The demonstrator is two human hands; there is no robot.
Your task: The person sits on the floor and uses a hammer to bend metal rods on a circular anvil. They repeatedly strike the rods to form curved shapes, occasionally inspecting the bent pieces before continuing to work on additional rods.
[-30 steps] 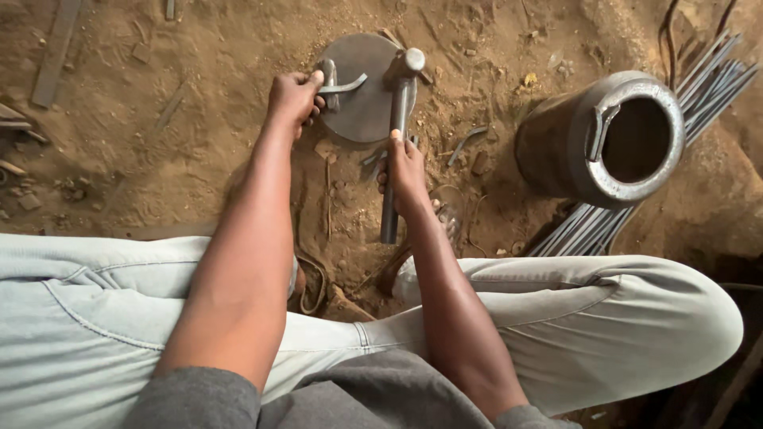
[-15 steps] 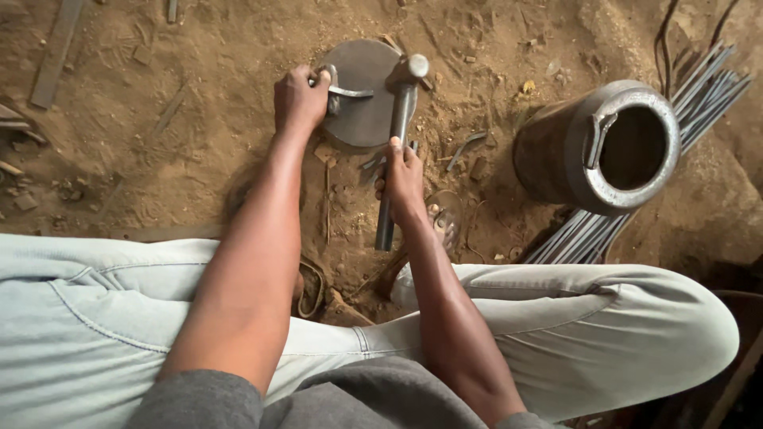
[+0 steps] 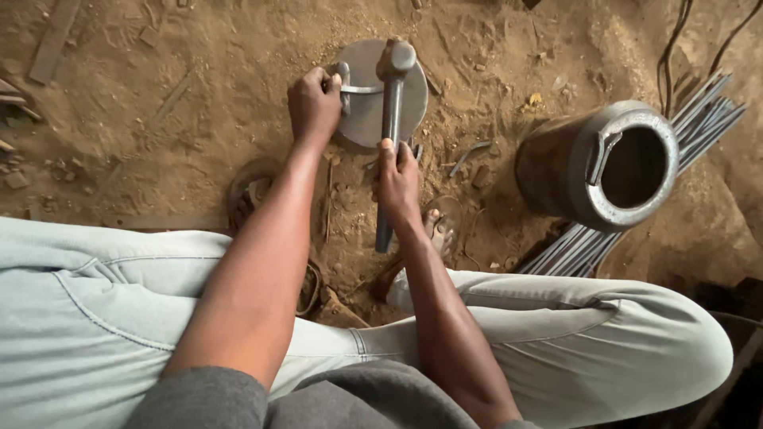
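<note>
Round, flat grey metal disc (image 3: 367, 111) lay on the sandy brown ground (image 3: 175, 119) directly under both hands, at the far end of the person's reach. Pale blue denim trousers (image 3: 71, 318) covered the bent legs that filled the space nearest the camera, behind both forearms. Well apart to the right of the right hand stood a squat grey metal cylinder (image 3: 556, 171) tipped so that its thick ring-shaped rim and dark hollow faced up, with a small bent metal handle on that rim. Beyond and below the cylinder, farther right, a bundle of thin grey steel rods (image 3: 699, 111) lay on the ground. The right hand (image 3: 397, 179) was wrapped tight around the shaft of a long grey steel hammer (image 3: 389, 119), gripping it about midway, with the hammer head resting over the far part of the disc. The left hand (image 3: 314, 103) was closed at the disc's left edge, its fingers pinching a small bent grey metal bracket (image 3: 350, 86) that sat on the disc, just left of the hammer head. A small curved metal scrap (image 3: 469, 155) lay in the dirt just right of the right hand.
</note>
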